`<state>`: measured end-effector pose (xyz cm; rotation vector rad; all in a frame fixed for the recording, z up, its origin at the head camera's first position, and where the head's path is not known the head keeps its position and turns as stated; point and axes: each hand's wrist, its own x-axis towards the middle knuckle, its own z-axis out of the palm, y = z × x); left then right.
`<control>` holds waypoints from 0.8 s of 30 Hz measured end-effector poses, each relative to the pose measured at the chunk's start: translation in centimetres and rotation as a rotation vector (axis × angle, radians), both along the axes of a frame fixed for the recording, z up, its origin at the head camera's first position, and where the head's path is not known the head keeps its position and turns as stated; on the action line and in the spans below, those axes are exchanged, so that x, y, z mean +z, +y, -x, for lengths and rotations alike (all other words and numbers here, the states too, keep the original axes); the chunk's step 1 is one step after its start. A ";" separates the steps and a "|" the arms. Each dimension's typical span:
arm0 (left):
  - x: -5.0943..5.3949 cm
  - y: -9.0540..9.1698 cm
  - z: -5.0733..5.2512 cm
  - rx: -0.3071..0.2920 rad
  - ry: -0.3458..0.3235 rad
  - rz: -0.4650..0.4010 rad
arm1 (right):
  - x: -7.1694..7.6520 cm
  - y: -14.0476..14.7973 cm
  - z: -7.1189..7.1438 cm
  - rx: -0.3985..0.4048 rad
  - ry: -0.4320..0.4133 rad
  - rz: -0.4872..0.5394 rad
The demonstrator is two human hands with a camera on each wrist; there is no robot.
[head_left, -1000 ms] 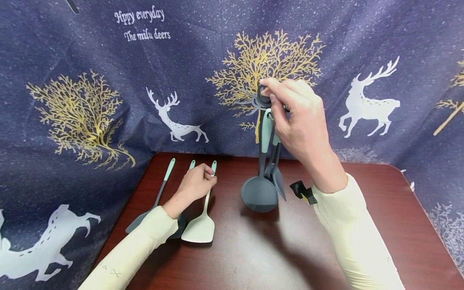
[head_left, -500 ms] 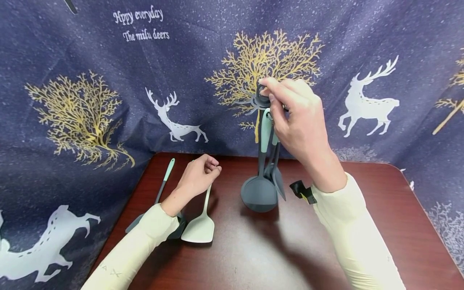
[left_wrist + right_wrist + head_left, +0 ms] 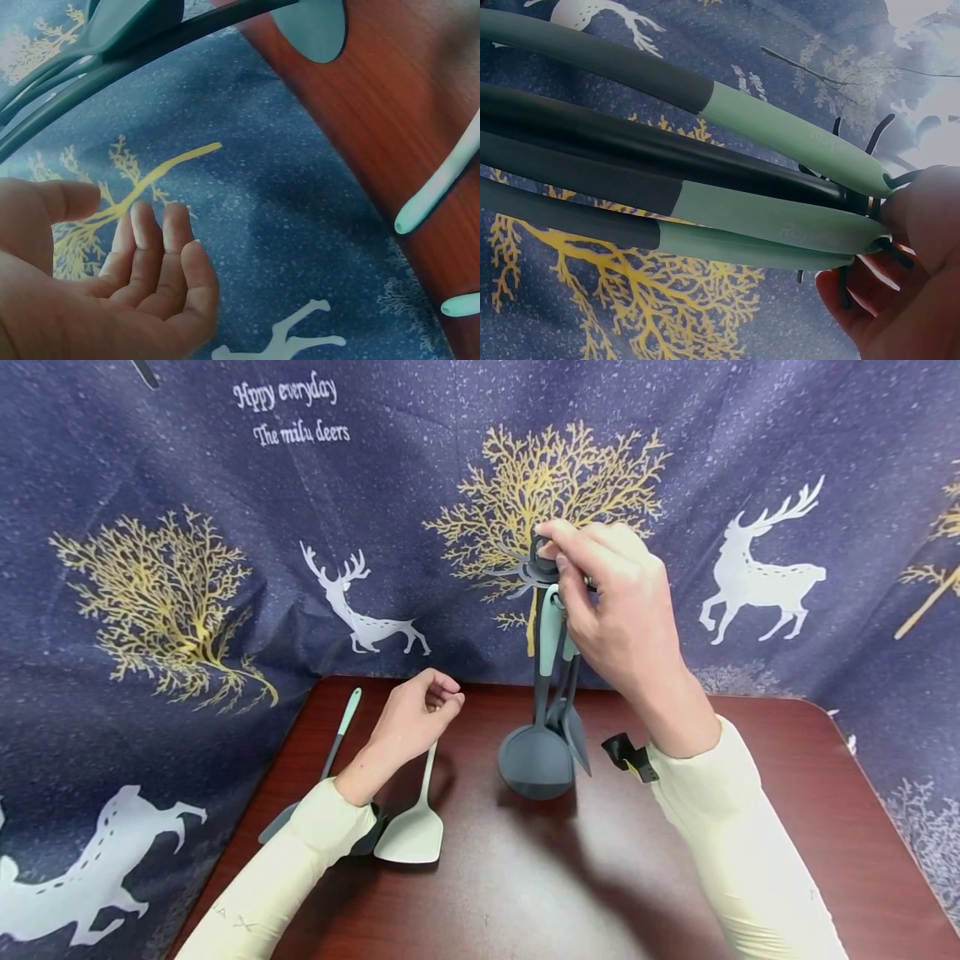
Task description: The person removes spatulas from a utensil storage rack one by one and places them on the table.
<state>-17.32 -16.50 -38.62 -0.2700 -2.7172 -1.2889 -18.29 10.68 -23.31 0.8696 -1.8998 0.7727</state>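
Observation:
At the right of centre in the head view, my right hand [image 3: 622, 602] pinches the top loop of a dark utensil rack [image 3: 534, 572] with hooks. A dark ladle [image 3: 536, 764] with a mint handle hangs from it, and other dark utensils hang behind. In the right wrist view, three mint handles [image 3: 802, 142] hang on hooks close to my fingers. My left hand [image 3: 412, 718] holds nothing; its fingers are loosely bent, as the left wrist view confirms. It is over the handle end of a cream turner [image 3: 412, 837] on the table, hiding that end in the head view.
Left of the turner lies a dark utensil with a mint handle [image 3: 348, 710]. Another dark utensil [image 3: 367, 842] is mostly covered by the left sleeve. The brown table [image 3: 787, 818] backs onto a blue deer-print cloth [image 3: 645, 410]. A black mount [image 3: 628, 757] is by the right cuff.
My left hand has moved up and slightly right, from by the cream turner's handle, with nothing in it. The right hand and the hanging utensils have stayed nearly still.

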 end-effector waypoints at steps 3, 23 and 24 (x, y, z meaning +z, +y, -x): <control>0.2 0.1 0.0 0.004 0.010 -0.009 | 0.0 0.0 0.0 -0.001 0.002 0.000; 2.7 0.9 0.1 -0.022 0.162 -0.177 | 0.1 0.1 0.0 0.008 -0.003 -0.008; 2.8 1.0 0.1 -0.028 0.165 -0.179 | 0.1 0.1 0.0 0.008 -0.004 -0.008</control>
